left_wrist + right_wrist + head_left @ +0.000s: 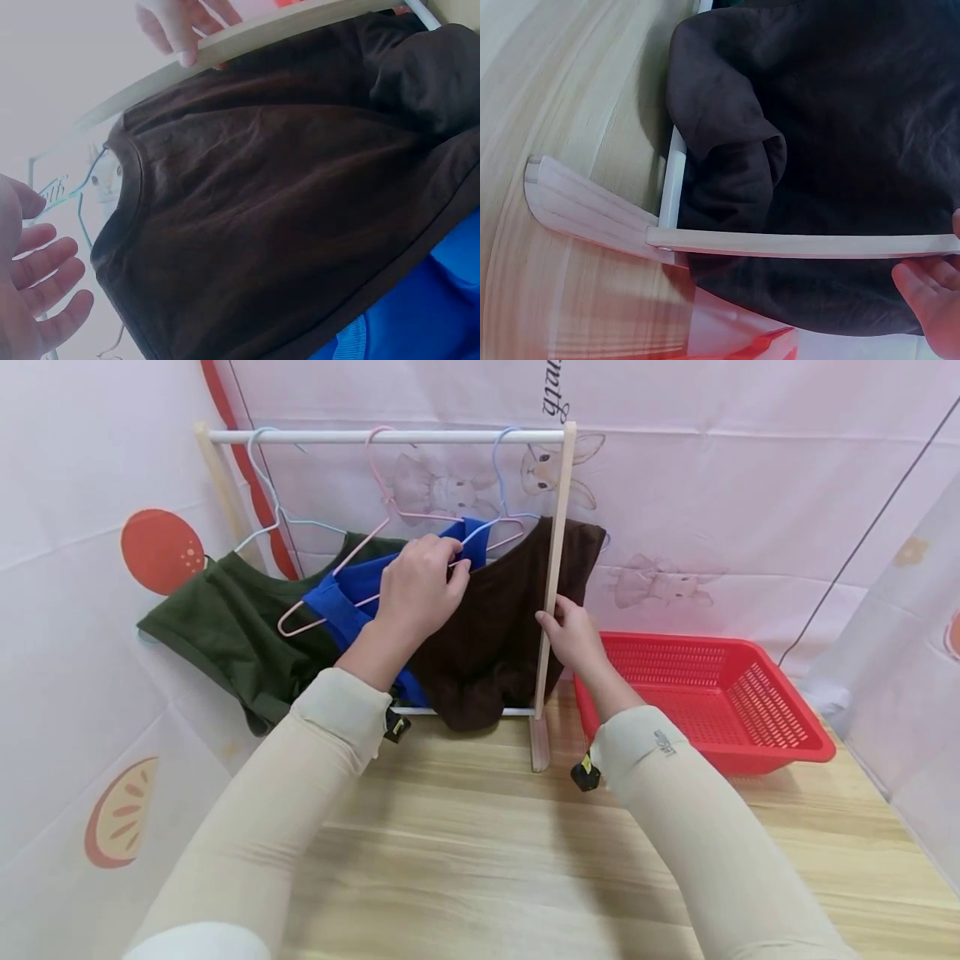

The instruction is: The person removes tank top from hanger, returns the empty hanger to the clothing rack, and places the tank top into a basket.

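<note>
A dark brown shirt [495, 618] hangs from a light blue hanger [501, 477] at the right end of a small clothes rack [420, 437]. My left hand [422, 585] is by the shirt's left shoulder, close to the hanger; in the left wrist view its fingers [49, 266] are loosely bent and apart, with nothing gripped. With my right hand [573, 631] I hold the rack's wooden post [555, 543], thumb on one side and fingers on the other. A blue garment [360, 581] on a pink hanger [386, 497] hangs partly behind my left hand.
Farther left, a dark green shirt [255, 610] hangs on a mint hanger [273, 502]. A red plastic basket [787, 718] stands right of the rack on the wooden table [450, 843]. Printed cloth [712, 468] lines the back and sides.
</note>
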`<state>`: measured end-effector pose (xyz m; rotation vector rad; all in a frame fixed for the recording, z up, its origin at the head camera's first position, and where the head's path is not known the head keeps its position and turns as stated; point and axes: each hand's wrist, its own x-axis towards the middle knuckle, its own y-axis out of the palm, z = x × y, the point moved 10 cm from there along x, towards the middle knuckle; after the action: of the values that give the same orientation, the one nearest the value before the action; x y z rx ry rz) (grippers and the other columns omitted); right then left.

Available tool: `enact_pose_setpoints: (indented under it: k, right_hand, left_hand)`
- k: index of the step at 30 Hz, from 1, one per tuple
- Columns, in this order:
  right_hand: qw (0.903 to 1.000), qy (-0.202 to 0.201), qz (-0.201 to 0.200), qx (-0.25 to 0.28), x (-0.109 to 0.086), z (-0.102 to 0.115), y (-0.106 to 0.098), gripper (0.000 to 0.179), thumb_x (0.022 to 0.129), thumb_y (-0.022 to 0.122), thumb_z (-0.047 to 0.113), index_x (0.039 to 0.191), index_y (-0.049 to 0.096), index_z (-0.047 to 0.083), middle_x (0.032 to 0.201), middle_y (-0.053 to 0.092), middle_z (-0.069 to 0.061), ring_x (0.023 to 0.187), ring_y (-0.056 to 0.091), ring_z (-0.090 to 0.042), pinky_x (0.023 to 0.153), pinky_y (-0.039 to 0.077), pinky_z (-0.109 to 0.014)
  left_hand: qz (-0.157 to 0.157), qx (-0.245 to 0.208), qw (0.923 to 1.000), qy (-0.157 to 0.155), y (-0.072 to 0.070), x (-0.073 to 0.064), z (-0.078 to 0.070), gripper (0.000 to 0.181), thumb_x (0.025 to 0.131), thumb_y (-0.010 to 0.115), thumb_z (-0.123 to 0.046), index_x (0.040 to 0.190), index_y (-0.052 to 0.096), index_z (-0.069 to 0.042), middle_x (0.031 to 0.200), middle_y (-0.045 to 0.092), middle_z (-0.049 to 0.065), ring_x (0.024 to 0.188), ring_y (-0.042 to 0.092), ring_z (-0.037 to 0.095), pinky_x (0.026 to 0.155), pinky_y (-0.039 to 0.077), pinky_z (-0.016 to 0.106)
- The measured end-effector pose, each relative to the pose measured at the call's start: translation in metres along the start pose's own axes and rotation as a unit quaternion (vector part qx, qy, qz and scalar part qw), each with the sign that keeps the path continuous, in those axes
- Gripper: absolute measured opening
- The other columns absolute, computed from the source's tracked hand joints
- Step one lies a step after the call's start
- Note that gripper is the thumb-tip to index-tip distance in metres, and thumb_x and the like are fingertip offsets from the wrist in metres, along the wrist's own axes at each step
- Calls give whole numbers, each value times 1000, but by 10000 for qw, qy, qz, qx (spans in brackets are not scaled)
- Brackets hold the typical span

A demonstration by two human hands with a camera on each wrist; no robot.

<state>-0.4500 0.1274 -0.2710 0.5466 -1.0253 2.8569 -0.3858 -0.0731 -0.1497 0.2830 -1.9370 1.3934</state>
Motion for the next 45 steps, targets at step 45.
enact_pose_setpoints:
  k: [45]
  right_hand:
    - [9989,26,199,419,7,-25,5,40,98,61,26,133,56,5,113,63,-15,98,59,-27,91,52,-40]
  left_hand:
    - [1223,-757,9841,-1041,50,75,-4,38,103,48,-33,132,62,-12,126,65,9,111,62,23,99,50,34]
